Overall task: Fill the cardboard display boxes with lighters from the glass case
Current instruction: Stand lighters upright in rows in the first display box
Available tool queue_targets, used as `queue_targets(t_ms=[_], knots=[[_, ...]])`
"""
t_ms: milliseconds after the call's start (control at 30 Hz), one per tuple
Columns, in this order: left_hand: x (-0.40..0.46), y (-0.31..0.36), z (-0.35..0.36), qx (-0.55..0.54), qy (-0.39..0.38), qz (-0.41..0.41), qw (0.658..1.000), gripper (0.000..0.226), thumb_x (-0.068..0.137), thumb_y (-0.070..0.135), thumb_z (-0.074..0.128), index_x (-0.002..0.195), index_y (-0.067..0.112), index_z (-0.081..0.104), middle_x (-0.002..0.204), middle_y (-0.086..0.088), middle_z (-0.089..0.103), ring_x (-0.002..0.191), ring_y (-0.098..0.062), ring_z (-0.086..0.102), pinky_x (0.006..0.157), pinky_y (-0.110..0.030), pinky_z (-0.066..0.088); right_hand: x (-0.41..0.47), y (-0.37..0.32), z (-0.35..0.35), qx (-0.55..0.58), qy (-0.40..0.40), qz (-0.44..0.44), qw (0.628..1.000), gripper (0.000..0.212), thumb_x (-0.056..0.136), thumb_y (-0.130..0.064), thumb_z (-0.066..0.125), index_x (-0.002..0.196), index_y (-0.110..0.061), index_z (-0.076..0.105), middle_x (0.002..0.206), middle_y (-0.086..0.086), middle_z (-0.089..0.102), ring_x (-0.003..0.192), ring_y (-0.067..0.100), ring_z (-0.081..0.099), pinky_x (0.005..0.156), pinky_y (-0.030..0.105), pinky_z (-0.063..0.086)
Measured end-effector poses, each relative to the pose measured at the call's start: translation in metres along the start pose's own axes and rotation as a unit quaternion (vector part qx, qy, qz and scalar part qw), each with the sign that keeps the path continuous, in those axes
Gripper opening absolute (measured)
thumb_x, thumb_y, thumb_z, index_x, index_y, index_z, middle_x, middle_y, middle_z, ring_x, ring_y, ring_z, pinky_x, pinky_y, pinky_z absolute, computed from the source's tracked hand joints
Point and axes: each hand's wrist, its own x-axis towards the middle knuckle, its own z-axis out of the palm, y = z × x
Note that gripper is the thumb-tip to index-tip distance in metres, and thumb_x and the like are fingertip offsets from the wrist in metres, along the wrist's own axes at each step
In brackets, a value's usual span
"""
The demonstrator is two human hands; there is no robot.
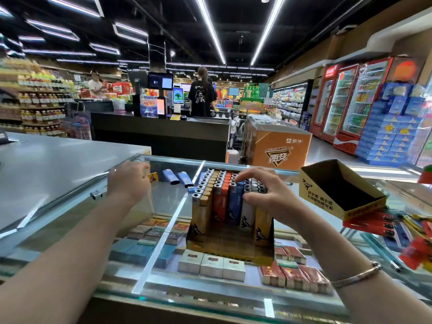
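Figure: a person at a glass-topped display desk (163,265) in a shop. A yellow-and-brown cardboard display box (230,244) stands on the glass, packed with upright plastic lighters (224,197) in rows of yellow, orange, blue and white, long axes vertical, metal heads up. The right hand (268,195) rests on the rows from the right, fingers spread and curved over the heads, thumb against the white row; whether it grips any single lighter I cannot tell. The left hand (129,181) reaches forward-left, fingers curled, with a small yellow item (153,177) just at its fingertips. 2 loose blue lighters (177,177) lie flat just beyond it, nearer the left hand. An empty yellow cardboard box (341,188) sits tilted to the right, nearer the right hand.
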Motion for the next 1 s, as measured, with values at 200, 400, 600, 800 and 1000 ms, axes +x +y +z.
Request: queue_targets(t_ms=[200, 400, 600, 800, 1000], knots=[[-0.002, -0.02, 0.01, 0.065, -0.106, -0.003, 0.992, 0.04, 0.098, 0.033, 0.034, 0.136, 0.024, 0.046, 0.14, -0.006, 0.046, 0.138, -0.022, 0.025, 0.112, -0.049, 0.009, 0.001, 0.001, 0.002, 0.003, 0.001, 0.0, 1.0, 0.032, 0.062, -0.03, 0.054, 0.092, -0.039, 0.058, 0.118, -0.01, 0.052, 0.118, 0.009, 0.038, 0.096, 0.035, 0.031], [-0.007, -0.01, 0.011, -0.002, -0.12, 0.025, 0.992, 0.033, 0.094, 0.027, 0.049, 0.124, 0.015, 0.054, 0.113, -0.009, 0.059, 0.102, -0.027, 0.053, 0.087, -0.039, 0.044, 0.0, 0.0, 0.003, 0.002, 0.0, 0.0, 1.0, 0.032, 0.061, -0.029, 0.054, 0.091, -0.039, 0.058, 0.124, -0.003, 0.052, 0.123, 0.013, 0.037, 0.099, 0.038, 0.03], [-0.014, -0.006, 0.005, -0.026, -0.112, -0.028, 0.993, 0.018, 0.091, 0.021, 0.051, 0.107, 0.011, 0.051, 0.095, -0.009, 0.053, 0.081, -0.026, 0.055, 0.072, -0.041, 0.049, 0.0, 0.0, 0.003, 0.011, -0.003, 0.003, 1.0, 0.032, 0.061, -0.029, 0.054, 0.091, -0.038, 0.058, 0.126, -0.001, 0.051, 0.123, 0.015, 0.036, 0.098, 0.04, 0.032], [-0.014, -0.021, -0.007, 0.04, 0.013, -0.114, 0.993, 0.016, 0.093, 0.018, 0.044, 0.101, 0.009, 0.033, 0.097, -0.021, 0.056, 0.081, -0.033, 0.049, 0.068, -0.043, 0.037, -0.001, 0.0, 0.002, 0.013, -0.01, 0.004, 1.0, 0.032, 0.063, -0.031, 0.054, 0.093, -0.038, 0.058, 0.126, 0.0, 0.05, 0.123, 0.016, 0.037, 0.097, 0.039, 0.032], [-0.01, -0.036, -0.006, 0.103, -0.071, -0.185, 0.975, 0.041, 0.091, 0.012, 0.038, 0.13, -0.001, 0.039, 0.133, -0.022, 0.043, 0.121, -0.036, 0.039, 0.096, -0.043, 0.035, -0.002, -0.001, 0.002, 0.011, -0.015, 0.001, 1.0, 0.031, 0.063, -0.031, 0.054, 0.092, -0.04, 0.057, 0.126, -0.001, 0.049, 0.124, 0.017, 0.036, 0.103, 0.047, 0.032]])
